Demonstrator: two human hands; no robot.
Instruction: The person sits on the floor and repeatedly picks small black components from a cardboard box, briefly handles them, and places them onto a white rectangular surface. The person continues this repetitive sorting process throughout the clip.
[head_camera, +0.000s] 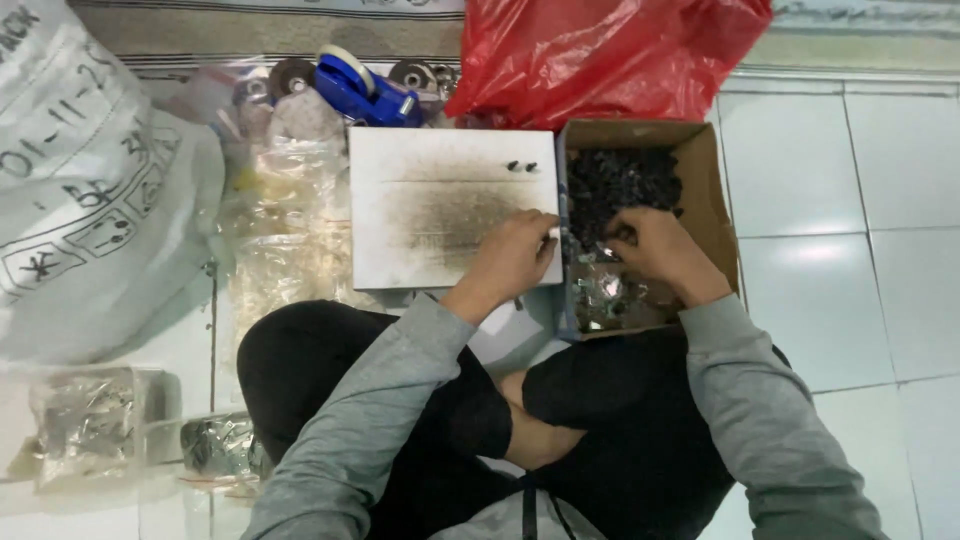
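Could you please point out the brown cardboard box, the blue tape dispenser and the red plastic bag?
brown cardboard box (718, 205): head view, right wall.
blue tape dispenser (365, 98): head view, blue body.
red plastic bag (590, 55): head view, middle of bag.

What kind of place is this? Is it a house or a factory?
Probably a home floor used for small piecework, not a factory. The person sits cross-legged on white floor tiles, the right hand in a cardboard box of small parts, with plastic bags of packed bits nearby.
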